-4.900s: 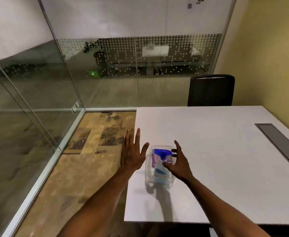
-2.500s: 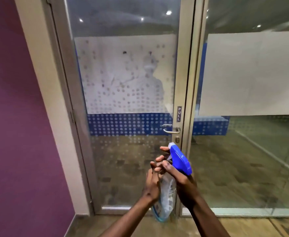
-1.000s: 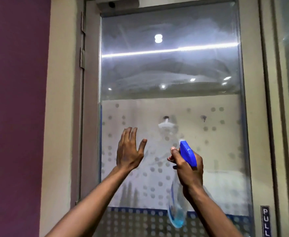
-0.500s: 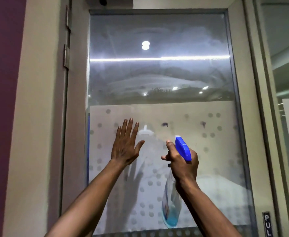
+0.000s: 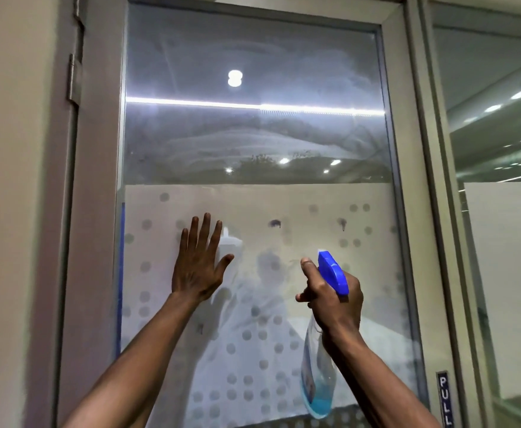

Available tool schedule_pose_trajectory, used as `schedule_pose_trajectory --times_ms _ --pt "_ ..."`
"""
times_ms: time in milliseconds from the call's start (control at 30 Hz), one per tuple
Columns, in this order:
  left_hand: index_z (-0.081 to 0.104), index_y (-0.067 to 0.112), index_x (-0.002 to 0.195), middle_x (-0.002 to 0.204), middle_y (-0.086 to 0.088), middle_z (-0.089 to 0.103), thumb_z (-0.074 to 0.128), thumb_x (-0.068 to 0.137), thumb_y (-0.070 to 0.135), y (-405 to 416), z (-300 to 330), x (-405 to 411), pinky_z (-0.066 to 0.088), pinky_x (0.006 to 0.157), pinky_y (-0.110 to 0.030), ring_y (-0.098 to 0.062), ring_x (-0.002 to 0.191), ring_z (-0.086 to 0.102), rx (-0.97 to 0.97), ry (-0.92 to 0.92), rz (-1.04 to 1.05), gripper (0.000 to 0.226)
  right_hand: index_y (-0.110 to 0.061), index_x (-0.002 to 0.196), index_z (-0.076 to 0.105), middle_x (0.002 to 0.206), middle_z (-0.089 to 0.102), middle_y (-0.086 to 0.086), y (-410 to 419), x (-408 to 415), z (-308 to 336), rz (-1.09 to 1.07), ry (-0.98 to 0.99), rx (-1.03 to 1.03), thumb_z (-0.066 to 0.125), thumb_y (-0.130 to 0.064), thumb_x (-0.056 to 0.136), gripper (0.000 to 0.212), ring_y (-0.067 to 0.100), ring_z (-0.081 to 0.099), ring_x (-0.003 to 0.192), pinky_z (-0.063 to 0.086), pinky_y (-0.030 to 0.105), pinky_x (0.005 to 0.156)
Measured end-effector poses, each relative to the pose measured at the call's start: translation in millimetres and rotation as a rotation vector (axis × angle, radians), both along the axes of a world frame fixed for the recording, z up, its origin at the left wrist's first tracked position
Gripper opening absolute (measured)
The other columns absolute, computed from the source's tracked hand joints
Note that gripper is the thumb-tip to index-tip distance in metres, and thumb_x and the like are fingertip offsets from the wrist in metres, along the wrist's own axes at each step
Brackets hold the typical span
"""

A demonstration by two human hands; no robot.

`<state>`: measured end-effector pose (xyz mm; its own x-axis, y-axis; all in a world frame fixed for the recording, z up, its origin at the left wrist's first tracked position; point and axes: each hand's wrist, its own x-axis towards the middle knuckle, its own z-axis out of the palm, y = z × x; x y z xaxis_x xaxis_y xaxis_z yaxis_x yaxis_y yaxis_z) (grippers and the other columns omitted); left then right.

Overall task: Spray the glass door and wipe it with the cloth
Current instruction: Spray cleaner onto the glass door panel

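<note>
Here, itemised:
Glass door (image 5: 253,134): straight ahead, upper pane smeared and reflecting ceiling lights, lower part frosted with grey dots.
Left hand (image 5: 198,267): raised flat at the frosted band, fingers (image 5: 205,230) straight and slightly spread, holding nothing.
Right hand (image 5: 335,301): fingers curled round the neck of the spray bottle (image 5: 319,375).
Spray bottle: blue head pointed at the glass, clear body hanging below the fist, blue liquid at the bottom.
Sign (image 5: 443,400): "PULL", on the right frame.
Hinge (image 5: 74,77): left frame.
Cloth: not in sight.
</note>
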<state>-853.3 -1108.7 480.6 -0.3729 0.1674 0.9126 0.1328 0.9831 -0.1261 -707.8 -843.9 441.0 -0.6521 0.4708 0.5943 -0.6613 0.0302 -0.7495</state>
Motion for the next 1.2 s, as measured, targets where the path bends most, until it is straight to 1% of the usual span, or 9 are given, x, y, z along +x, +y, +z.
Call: schedule_pose_trajectory --times_ms 100,300,433,533,667,767,900,1033,1200 --pt "0.001 0.022 0.167 0.176 -0.007 -0.013 0.019 0.100 0.067 -0.9 -1.1 -2.1 -0.001 0.133 -0.049 -0.029 0.163 -0.013 -0.008 0.019 0.008 0.083 -0.018 0.054 0.039 0.046 0.040 -0.004 8.0 -3.6 -1.7 -0.089 -0.047 -0.036 0.079 -0.049 0.082 0.057 0.019 0.072 0.046 0.042 0.032 0.058" --pt "0.004 0.019 0.167 0.176 -0.009 -0.007 0.020 0.099 0.066 0.1 -2.4 -2.7 0.002 0.133 -0.051 -0.031 0.164 -0.008 0.003 0.036 -0.024 0.084 -0.009 0.070 0.062 0.060 0.066 0.008 26.0 -7.6 -2.2 -0.148 0.014 -0.104 0.078 -0.047 0.079 0.043 0.014 0.073 0.049 0.058 0.042 0.070" --pt "0.005 0.019 0.167 0.177 -0.006 -0.005 0.019 0.099 0.066 -0.1 -8.7 -2.1 0.001 0.132 -0.049 -0.030 0.164 -0.005 -0.044 0.035 -0.077 0.084 -0.015 0.051 0.041 0.042 0.038 -0.006 40.1 -10.9 -2.0 -0.235 -0.026 -0.149 0.078 -0.048 0.077 0.056 0.016 0.071 0.043 0.048 0.030 0.055" --pt "0.007 0.019 0.167 0.177 -0.006 -0.004 0.019 0.099 0.066 2.8 -14.6 -2.0 0.002 0.132 -0.049 -0.029 0.164 -0.003 -0.062 0.035 -0.087 0.083 -0.018 0.047 0.045 0.040 0.038 -0.006 48.2 -12.2 -7.7 -0.252 -0.043 -0.173 0.078 -0.048 0.075 0.053 0.020 0.071 0.043 0.045 0.022 0.045" --pt "0.003 0.021 0.167 0.177 -0.004 -0.006 0.019 0.100 0.066 9.7 -20.1 -0.8 0.005 0.132 -0.051 -0.027 0.164 -0.006 -0.072 0.020 -0.112 0.082 -0.008 0.066 0.062 0.059 0.065 0.012 45.9 -10.8 -16.1 -0.240 -0.030 -0.138 0.078 -0.044 0.076 0.041 0.014 0.069 0.042 0.065 0.047 0.068" --pt "0.002 0.022 0.167 0.177 -0.004 -0.006 0.020 0.101 0.066 17.0 -24.4 3.4 0.005 0.133 -0.051 -0.027 0.164 -0.006 -0.082 0.001 -0.128 0.082 -0.005 0.065 0.058 0.052 0.058 0.011 41.1 -2.5 -22.6 -0.239 -0.049 -0.095 0.077 -0.043 0.077 0.043 0.013 0.066 0.039 0.063 0.052 0.072" --pt "0.007 0.020 0.167 0.177 -0.005 -0.003 0.025 0.102 0.064 22.9 -35.5 11.7 -0.001 0.132 -0.046 -0.028 0.164 -0.003 -0.088 -0.004 -0.136 0.081 -0.013 0.053 0.043 0.043 0.039 0.002 25.7 8.5 -38.6 -0.187 -0.085 -0.013 0.075 -0.041 0.076 0.049 0.019 0.069 0.040 0.047 0.032 0.056" --pt "0.006 0.021 0.167 0.177 -0.006 -0.005 0.027 0.103 0.064 20.0 -55.4 20.6 -0.003 0.132 -0.046 -0.027 0.164 -0.006 -0.081 -0.008 -0.123 0.081 -0.007 0.065 0.062 0.063 0.067 0.017 1.2 19.5 -53.8 0.015 -0.083 0.001 0.077 -0.039 0.075 0.037 0.026 0.070 0.049 0.050 0.024 0.048" --pt "0.004 0.025 0.167 0.177 0.000 -0.007 0.028 0.103 0.066 22.1 -89.6 32.6 -0.009 0.133 -0.040 -0.023 0.165 -0.006 -0.127 -0.035 -0.194 0.080 -0.009 0.059 0.051 0.049 0.048 0.002 -25.7 31.1 -69.7 0.050 -0.112 0.070 0.076 -0.042 0.074 0.045 0.023 0.068 0.043 0.051 0.030 0.049"
